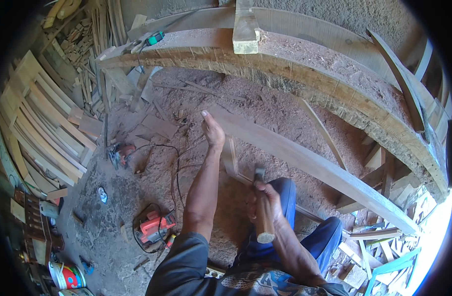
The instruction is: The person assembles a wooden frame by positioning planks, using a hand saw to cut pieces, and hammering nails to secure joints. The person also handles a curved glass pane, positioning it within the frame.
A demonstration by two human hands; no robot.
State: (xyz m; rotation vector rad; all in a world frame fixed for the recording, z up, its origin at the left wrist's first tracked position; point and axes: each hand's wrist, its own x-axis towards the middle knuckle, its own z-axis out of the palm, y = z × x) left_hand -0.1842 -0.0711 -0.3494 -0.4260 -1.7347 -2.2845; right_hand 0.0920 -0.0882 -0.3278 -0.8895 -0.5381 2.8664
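Observation:
My left hand [214, 130] grips the near-left end of a long, pale wooden board [305, 158], thumb up, its other fingers partly hidden. The board runs off to the lower right, close to scrap wood. In front of my body, my right hand [271, 201] is closed round a thick wooden-handled tool [264, 219]. A short metal end shows beyond that fist, and the butt points toward me; its exact kind is unclear. Beneath the board, near its left end, stands a narrow wooden piece [230, 157].
A heavy curved wooden beam [305, 81] spans the far side, a wood block [245, 37] across it. On the dusty floor sit a red power tool [154, 228] with its cord and another corded tool [121, 155]. Curved slats [48, 133] lean left; a bucket [68, 276] stands lower left.

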